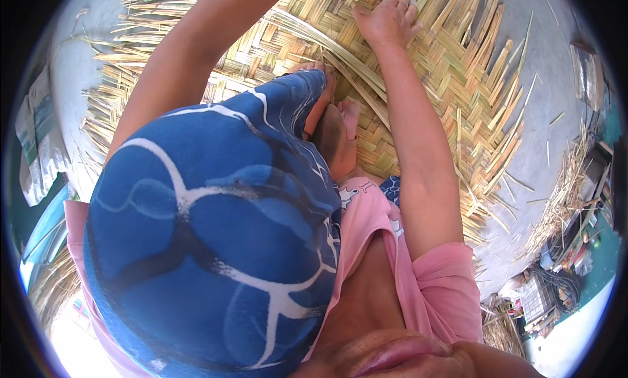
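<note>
A large mat (451, 93) of flat, yellow-green reed strips is spread beneath me, woven in a zigzag pattern with long loose ends. At its far part, my right hand (388, 23) rests on the weave with fingers bent close together over a reed strip (428, 11). Much of what lies under those fingers is hidden. My left arm reaches out past the upper edge of the picture, so my left hand is out of sight. Several long loose strips (327, 41) run slantwise across the mat between my arms. My bare feet (350, 116) are on the weave.
My knee in blue patterned cloth (216, 234) blocks much of the lower left. Grey floor (546, 126) borders the mat, with scattered reed bits. A pile of dry stalks (559, 198) and assorted household items (556, 286) lie at the right.
</note>
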`<state>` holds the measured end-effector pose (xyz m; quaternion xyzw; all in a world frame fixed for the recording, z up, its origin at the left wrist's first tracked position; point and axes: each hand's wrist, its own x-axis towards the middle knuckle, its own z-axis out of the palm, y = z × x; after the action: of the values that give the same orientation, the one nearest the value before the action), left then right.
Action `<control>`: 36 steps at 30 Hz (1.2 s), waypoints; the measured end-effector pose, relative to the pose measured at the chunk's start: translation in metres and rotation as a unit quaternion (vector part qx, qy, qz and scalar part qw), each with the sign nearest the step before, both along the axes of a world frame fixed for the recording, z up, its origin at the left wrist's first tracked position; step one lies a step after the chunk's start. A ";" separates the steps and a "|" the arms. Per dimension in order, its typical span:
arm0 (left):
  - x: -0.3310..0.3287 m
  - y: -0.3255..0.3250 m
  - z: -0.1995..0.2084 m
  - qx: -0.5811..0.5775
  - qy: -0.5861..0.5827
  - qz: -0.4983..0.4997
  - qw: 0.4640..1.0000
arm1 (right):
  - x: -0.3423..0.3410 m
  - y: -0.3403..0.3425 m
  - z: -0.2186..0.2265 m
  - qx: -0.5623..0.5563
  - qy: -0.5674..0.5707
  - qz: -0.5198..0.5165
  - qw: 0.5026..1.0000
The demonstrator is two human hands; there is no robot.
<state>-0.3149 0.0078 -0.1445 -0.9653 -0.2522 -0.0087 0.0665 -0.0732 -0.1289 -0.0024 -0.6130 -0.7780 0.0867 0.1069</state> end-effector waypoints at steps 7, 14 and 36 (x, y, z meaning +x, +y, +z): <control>0.063 -0.027 0.058 -0.263 -0.125 0.453 0.843 | 0.018 0.019 -0.028 -0.117 -0.006 0.001 0.993; 0.075 -0.070 0.104 -0.165 -0.185 0.528 0.812 | 0.017 0.024 -0.033 -0.066 0.028 0.086 0.994; 0.111 -0.205 0.125 -0.320 -0.150 0.240 0.904 | 0.247 -0.157 -0.006 0.015 0.077 -0.018 0.997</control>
<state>-0.2035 -0.1972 -0.0199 -0.8325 -0.4723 -0.0558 -0.2843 0.1742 -0.2864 -0.0080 -0.6169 -0.7574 0.1203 0.1769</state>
